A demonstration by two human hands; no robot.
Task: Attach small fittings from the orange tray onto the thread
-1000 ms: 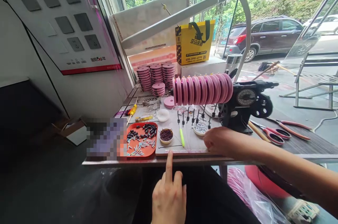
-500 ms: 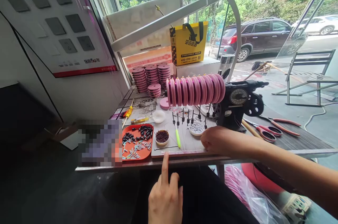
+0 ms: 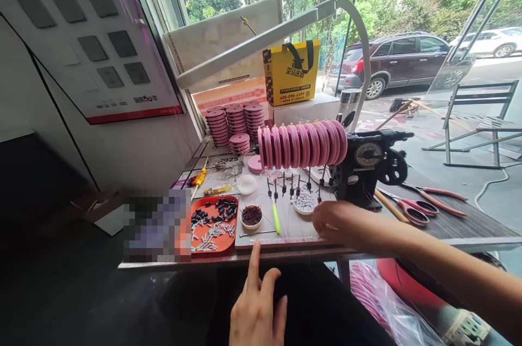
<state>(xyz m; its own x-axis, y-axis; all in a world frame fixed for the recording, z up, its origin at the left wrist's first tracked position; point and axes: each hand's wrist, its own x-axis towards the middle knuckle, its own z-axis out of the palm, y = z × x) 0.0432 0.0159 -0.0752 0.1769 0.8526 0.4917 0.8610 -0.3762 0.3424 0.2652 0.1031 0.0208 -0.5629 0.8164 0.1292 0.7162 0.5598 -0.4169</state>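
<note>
Your left hand [image 3: 258, 310] is below the desk [image 3: 460, 229] edge, index finger straight up with its tip touching the front edge of the white work mat [image 3: 293, 221]; other fingers loosely curled, nothing in its grip. Your right hand [image 3: 336, 222] rests on the mat's right front corner, fingers curled down onto the surface; can't tell if that grip has anything pinched, looks like thin line at most. Just beyond the right hand: small white bowl of pale beads [image 3: 304, 203]. Left of it, a green-handled tool [image 3: 276, 219] lies on the mat, then a small bowl of dark pieces [image 3: 252, 216]. Orange tray [image 3: 212, 221] with black and pale small parts sits beside the mat's left edge. Row of pink spools [image 3: 304, 143] is mounted on the black winding machine [image 3: 367, 166], behind the right hand. More pink spools stacked [image 3: 236, 123] at the desk's back. Red-handled scissors [image 3: 411, 210] and pliers [image 3: 442, 193] lie right of the machine.
</note>
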